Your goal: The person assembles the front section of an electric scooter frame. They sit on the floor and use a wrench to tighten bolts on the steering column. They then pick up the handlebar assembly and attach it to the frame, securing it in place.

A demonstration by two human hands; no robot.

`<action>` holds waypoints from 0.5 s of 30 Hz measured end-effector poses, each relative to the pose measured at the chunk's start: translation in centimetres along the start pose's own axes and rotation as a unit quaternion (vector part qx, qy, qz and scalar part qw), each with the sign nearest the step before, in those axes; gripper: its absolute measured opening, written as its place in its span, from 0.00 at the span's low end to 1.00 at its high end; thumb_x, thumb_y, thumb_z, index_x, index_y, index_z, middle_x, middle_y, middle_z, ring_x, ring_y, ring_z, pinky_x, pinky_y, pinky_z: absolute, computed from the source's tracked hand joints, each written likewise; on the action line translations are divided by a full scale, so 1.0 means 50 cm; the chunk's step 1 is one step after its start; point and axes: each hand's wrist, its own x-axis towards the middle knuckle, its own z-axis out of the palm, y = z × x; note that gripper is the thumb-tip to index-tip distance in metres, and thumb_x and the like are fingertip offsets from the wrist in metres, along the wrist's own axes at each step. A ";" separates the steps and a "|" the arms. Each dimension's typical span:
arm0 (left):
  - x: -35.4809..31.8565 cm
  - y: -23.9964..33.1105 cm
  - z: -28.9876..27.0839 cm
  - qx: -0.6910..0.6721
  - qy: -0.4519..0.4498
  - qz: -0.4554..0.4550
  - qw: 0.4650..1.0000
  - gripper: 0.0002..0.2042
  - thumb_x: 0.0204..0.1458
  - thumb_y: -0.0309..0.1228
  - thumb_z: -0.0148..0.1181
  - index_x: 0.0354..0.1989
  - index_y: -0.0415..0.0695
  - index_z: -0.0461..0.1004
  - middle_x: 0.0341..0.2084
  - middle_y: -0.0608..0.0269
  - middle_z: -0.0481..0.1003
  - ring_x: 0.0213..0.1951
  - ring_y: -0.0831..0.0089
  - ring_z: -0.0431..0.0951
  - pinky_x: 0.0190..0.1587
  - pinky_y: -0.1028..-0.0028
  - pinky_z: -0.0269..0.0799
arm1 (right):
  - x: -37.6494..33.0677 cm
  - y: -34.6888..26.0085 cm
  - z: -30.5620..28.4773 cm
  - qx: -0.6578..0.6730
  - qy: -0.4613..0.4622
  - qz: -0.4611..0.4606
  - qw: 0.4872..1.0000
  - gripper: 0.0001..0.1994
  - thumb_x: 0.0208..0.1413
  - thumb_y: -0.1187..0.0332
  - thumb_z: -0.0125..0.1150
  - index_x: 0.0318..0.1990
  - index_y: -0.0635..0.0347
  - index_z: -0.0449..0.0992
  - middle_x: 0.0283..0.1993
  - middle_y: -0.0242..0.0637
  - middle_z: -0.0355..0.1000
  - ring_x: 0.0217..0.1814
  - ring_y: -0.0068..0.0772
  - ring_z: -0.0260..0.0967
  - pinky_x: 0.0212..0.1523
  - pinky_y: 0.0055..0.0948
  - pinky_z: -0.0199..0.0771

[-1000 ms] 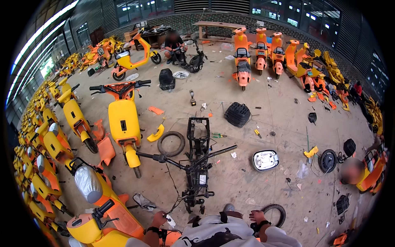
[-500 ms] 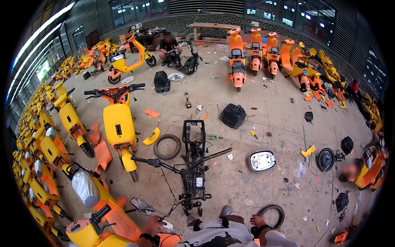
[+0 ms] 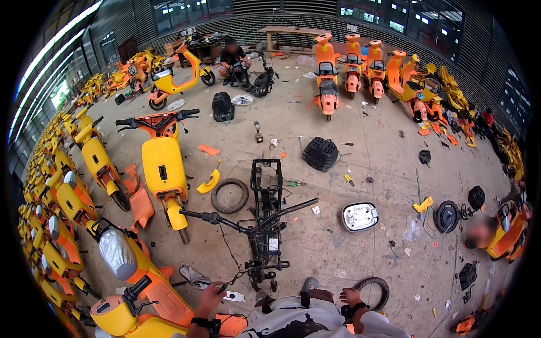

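Before me stands a stripped black scooter frame (image 3: pixel 264 239) with its handlebar attached. A black cable (image 3: pixel 235 272) trails from it. My left hand (image 3: pixel 211 296) is closed around the end of that cable, left of the frame's near end. Close by that hand lie a white oval part (image 3: pixel 234 296) and a grey rag (image 3: pixel 194 276). My right hand (image 3: pixel 350 297) hangs low at my right side with its fingers apart and nothing in it. Just beyond its fingers, a black tyre (image 3: pixel 384 293) lies on the floor, partly hidden by my arm.
Yellow-orange scooters (image 3: pixel 164 163) crowd the left, one right beside my left arm. A second tyre (image 3: pixel 230 195), a black ribbed box (image 3: pixel 320 154), a white tray-like part (image 3: pixel 359 217) and pliers (image 3: pixel 295 183) are scattered around. One person (image 3: pixel 232 59) crouches far back; another (image 3: pixel 483 231) works at right.
My left hand has risen slightly with the cable end, and more of the white part shows beside it. My right hand has shifted a little up and left. The view has tilted slightly.
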 end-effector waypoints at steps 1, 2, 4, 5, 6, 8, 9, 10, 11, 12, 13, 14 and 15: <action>-0.001 0.009 0.003 -0.009 -0.005 0.011 1.000 0.18 0.45 0.20 0.62 0.46 0.38 0.69 0.19 0.66 0.73 0.24 0.80 0.71 0.27 0.79 0.66 | 0.000 -0.002 0.001 -0.002 0.002 -0.003 1.000 0.13 0.55 0.65 0.51 0.46 0.59 0.71 0.38 0.39 0.75 0.35 0.35 0.73 0.33 0.33 0.73; -0.001 0.017 0.007 -0.023 -0.004 0.012 1.000 0.17 0.45 0.20 0.62 0.46 0.38 0.69 0.19 0.65 0.73 0.24 0.80 0.72 0.28 0.79 0.67 | 0.000 -0.003 0.002 -0.004 0.003 -0.007 1.000 0.13 0.55 0.65 0.51 0.45 0.59 0.71 0.37 0.40 0.75 0.35 0.35 0.73 0.33 0.33 0.73; -0.002 0.028 0.015 -0.052 -0.002 0.015 0.999 0.16 0.46 0.20 0.61 0.45 0.37 0.69 0.19 0.64 0.73 0.25 0.81 0.72 0.29 0.79 0.68 | 0.000 -0.004 0.001 -0.003 0.006 -0.010 1.000 0.13 0.55 0.65 0.52 0.45 0.59 0.71 0.37 0.40 0.75 0.35 0.35 0.74 0.33 0.33 0.74; 0.000 0.023 0.018 -0.059 0.002 0.016 0.998 0.16 0.46 0.19 0.62 0.44 0.37 0.69 0.20 0.64 0.73 0.26 0.81 0.72 0.29 0.79 0.68 | -0.001 -0.004 0.002 0.001 0.005 -0.009 1.000 0.13 0.55 0.65 0.52 0.45 0.59 0.71 0.37 0.40 0.75 0.35 0.35 0.74 0.33 0.34 0.74; 0.003 0.018 0.023 -0.066 0.007 0.017 0.998 0.15 0.46 0.19 0.62 0.43 0.36 0.69 0.20 0.64 0.73 0.26 0.81 0.72 0.29 0.79 0.68 | -0.001 -0.005 0.003 0.004 0.005 -0.009 1.000 0.13 0.55 0.65 0.52 0.45 0.59 0.71 0.37 0.40 0.75 0.35 0.36 0.74 0.33 0.34 0.74; 0.004 0.011 0.029 -0.071 0.019 0.026 0.997 0.13 0.46 0.19 0.62 0.41 0.36 0.69 0.21 0.63 0.73 0.26 0.81 0.72 0.29 0.79 0.69 | -0.002 -0.007 0.006 0.003 0.003 -0.011 1.000 0.13 0.55 0.65 0.52 0.45 0.59 0.71 0.37 0.40 0.75 0.35 0.36 0.74 0.34 0.34 0.74; 0.005 0.013 0.033 -0.069 0.024 0.035 0.997 0.13 0.46 0.19 0.63 0.39 0.36 0.69 0.21 0.63 0.73 0.26 0.81 0.72 0.29 0.79 0.68 | -0.002 -0.006 0.006 0.004 0.004 -0.012 1.000 0.13 0.55 0.65 0.53 0.45 0.59 0.71 0.37 0.40 0.75 0.35 0.36 0.74 0.34 0.34 0.74; 0.007 0.014 0.036 -0.066 0.029 0.044 0.996 0.12 0.45 0.19 0.63 0.38 0.35 0.69 0.21 0.63 0.73 0.26 0.81 0.72 0.28 0.79 0.68 | -0.001 -0.005 0.007 0.005 0.004 -0.013 1.000 0.13 0.55 0.65 0.53 0.45 0.59 0.71 0.37 0.40 0.75 0.35 0.36 0.74 0.35 0.35 0.74; 0.010 0.009 0.038 -0.047 0.038 0.051 0.997 0.11 0.45 0.19 0.63 0.37 0.35 0.69 0.21 0.63 0.73 0.26 0.81 0.71 0.28 0.80 0.68 | 0.000 -0.004 0.009 0.005 0.004 -0.014 1.000 0.13 0.55 0.65 0.53 0.45 0.59 0.71 0.37 0.41 0.75 0.35 0.37 0.74 0.35 0.35 0.74; 0.013 0.011 0.041 -0.029 0.048 0.058 0.997 0.11 0.45 0.18 0.63 0.36 0.35 0.70 0.21 0.63 0.73 0.25 0.81 0.71 0.27 0.80 0.68 | 0.003 -0.003 0.009 0.005 0.004 -0.015 1.000 0.13 0.55 0.65 0.53 0.45 0.59 0.71 0.37 0.41 0.75 0.36 0.37 0.74 0.35 0.35 0.74; 0.014 0.015 0.043 -0.010 0.057 0.065 0.996 0.10 0.44 0.18 0.64 0.34 0.35 0.70 0.21 0.63 0.73 0.25 0.81 0.71 0.27 0.80 0.67 | 0.005 -0.001 0.008 0.002 0.002 -0.013 1.000 0.13 0.55 0.65 0.54 0.46 0.60 0.71 0.37 0.41 0.75 0.36 0.37 0.74 0.35 0.35 0.74; 0.013 0.018 0.045 -0.021 0.056 0.056 0.997 0.10 0.45 0.18 0.64 0.34 0.35 0.70 0.21 0.63 0.73 0.24 0.82 0.71 0.26 0.80 0.67 | 0.007 0.002 0.007 -0.001 0.001 -0.012 1.000 0.13 0.55 0.65 0.54 0.46 0.60 0.71 0.37 0.41 0.75 0.36 0.37 0.74 0.36 0.35 0.74; 0.013 0.023 0.049 -0.031 0.055 0.047 0.997 0.09 0.45 0.19 0.64 0.34 0.35 0.70 0.21 0.64 0.73 0.23 0.82 0.70 0.25 0.80 0.66 | 0.009 0.004 0.006 -0.004 0.000 -0.011 1.000 0.13 0.55 0.64 0.54 0.46 0.60 0.71 0.38 0.41 0.75 0.36 0.37 0.74 0.36 0.35 0.74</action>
